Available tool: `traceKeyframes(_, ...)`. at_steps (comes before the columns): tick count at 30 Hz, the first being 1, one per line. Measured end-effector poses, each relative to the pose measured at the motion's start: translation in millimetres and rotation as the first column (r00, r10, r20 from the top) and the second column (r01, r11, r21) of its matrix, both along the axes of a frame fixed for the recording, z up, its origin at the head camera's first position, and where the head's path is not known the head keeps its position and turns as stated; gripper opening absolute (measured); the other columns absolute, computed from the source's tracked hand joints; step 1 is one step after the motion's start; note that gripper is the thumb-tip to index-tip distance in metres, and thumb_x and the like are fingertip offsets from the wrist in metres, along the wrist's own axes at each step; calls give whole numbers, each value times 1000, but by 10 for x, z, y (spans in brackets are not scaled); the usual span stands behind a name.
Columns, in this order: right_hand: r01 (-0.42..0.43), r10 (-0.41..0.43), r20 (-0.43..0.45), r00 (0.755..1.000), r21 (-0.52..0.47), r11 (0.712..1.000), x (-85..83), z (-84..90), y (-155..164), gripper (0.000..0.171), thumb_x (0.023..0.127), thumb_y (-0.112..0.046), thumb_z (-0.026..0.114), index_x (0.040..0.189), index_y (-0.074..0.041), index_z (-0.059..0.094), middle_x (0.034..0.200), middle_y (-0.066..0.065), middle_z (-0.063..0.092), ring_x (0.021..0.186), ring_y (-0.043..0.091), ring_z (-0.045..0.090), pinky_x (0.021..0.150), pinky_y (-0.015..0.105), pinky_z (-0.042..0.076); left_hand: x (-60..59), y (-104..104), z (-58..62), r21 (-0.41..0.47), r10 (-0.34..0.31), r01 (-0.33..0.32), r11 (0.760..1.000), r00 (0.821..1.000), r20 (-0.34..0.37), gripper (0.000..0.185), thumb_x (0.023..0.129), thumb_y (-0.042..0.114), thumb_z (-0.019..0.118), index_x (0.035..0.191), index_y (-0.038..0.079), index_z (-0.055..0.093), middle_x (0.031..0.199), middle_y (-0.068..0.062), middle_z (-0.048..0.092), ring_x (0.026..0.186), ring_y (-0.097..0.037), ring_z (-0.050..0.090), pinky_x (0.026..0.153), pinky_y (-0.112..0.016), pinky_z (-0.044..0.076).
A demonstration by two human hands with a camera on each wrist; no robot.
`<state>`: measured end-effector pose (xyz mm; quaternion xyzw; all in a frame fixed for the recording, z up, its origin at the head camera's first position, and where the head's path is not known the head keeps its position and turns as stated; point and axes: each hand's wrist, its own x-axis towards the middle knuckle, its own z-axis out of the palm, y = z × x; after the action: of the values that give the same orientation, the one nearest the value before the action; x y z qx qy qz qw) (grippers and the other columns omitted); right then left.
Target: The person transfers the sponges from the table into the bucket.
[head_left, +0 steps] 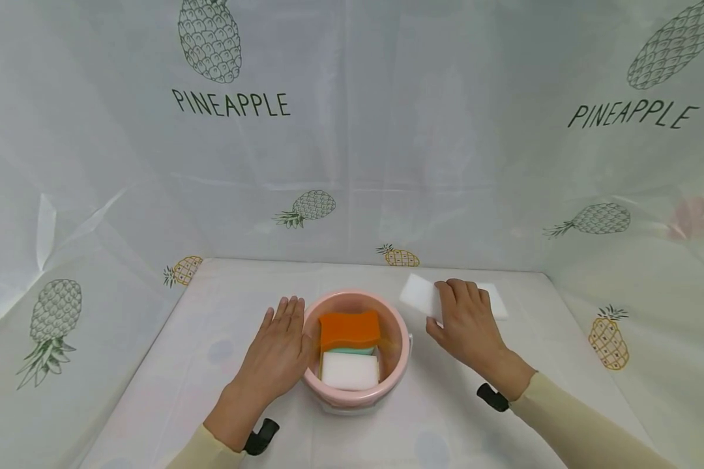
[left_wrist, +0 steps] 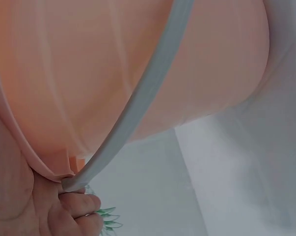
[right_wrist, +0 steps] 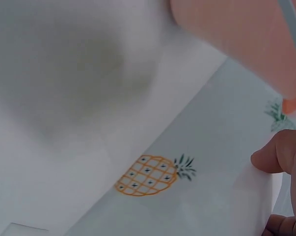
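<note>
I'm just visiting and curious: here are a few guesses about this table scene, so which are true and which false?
1. The pink bucket holds an orange sponge and a white sponge. True.
2. The left hand is lifting the orange sponge out. False: it rests open against the bucket's outer side.
3. The right hand lies on a white sponge on the table. True: its fingers rest on the sponge, to the right of the bucket.
4. The bucket lies tipped on its side. False: it stands upright, mouth up.
5. The backdrop is printed with strawberries. False: it shows pineapples.
</note>
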<state>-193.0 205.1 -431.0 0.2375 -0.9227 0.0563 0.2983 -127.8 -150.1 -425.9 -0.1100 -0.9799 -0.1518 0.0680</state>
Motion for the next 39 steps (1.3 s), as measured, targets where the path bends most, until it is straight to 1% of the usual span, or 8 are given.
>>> traceKeyframes(10,-91,91,-8,996,8,996,87,205,-260,59,81,-25,79,126,6,57,115,22,60,103,40,54,84,53,46,-11,-3,-7,4,-1,1,1000,1000,13,62,111,28,45,161,-8,33,167,-25,37,159,-41,29,131,-58,20)
traceKeyframes(16,-151,150,60,987,15,988,162,306,-448,63,84,-33,83,130,3,58,121,19,60,109,38,54,89,50,44,-15,0,-4,22,3,-3,1000,1000,11,62,111,28,46,160,-8,35,166,-24,38,159,-41,30,130,-58,21)
traceKeyframes(20,-201,198,115,973,14,979,214,333,-557,57,85,-32,80,129,-1,62,122,15,62,112,34,54,92,48,44,-6,5,3,33,5,-6,999,1000,20,62,110,27,45,160,-8,35,167,-24,38,159,-41,30,131,-58,20)
traceKeyframes(24,-253,250,161,955,3,967,279,359,-664,53,86,-33,78,128,-4,63,121,10,62,112,29,53,92,45,43,-5,7,-6,39,8,-9,999,1000,20,62,110,27,45,160,-8,35,166,-24,39,158,-41,30,131,-58,21)
traceKeyframes(28,-314,306,190,933,15,949,338,363,-754,57,84,-34,78,131,-6,63,123,6,61,112,25,53,92,44,43,-8,7,-26,51,4,-4,999,1000,6,61,110,26,47,159,-9,36,166,-25,39,158,-42,31,130,-58,22)
traceKeyframes(33,-403,376,275,885,44,914,398,351,-819,59,84,-39,78,133,-10,63,126,2,61,109,20,51,91,40,41,-10,4,-48,54,1,-1,999,1000,-1,61,111,26,45,159,-9,35,166,-25,38,158,-41,30,130,-58,21)
traceKeyframes(36,-436,390,344,854,62,898,420,347,-831,57,88,-46,76,133,-12,64,125,-1,60,111,18,49,92,38,39,-6,3,-43,51,2,-3,999,1000,6,61,111,26,44,160,-9,34,167,-24,37,159,-41,29,131,-58,21)
traceKeyframes(39,-452,390,388,835,79,888,423,355,-838,57,92,-49,74,134,-13,65,124,-2,61,115,18,49,94,37,39,-6,1,-39,52,2,-2,999,1000,7,61,111,26,44,160,-9,34,167,-24,37,159,-41,29,131,-58,21)
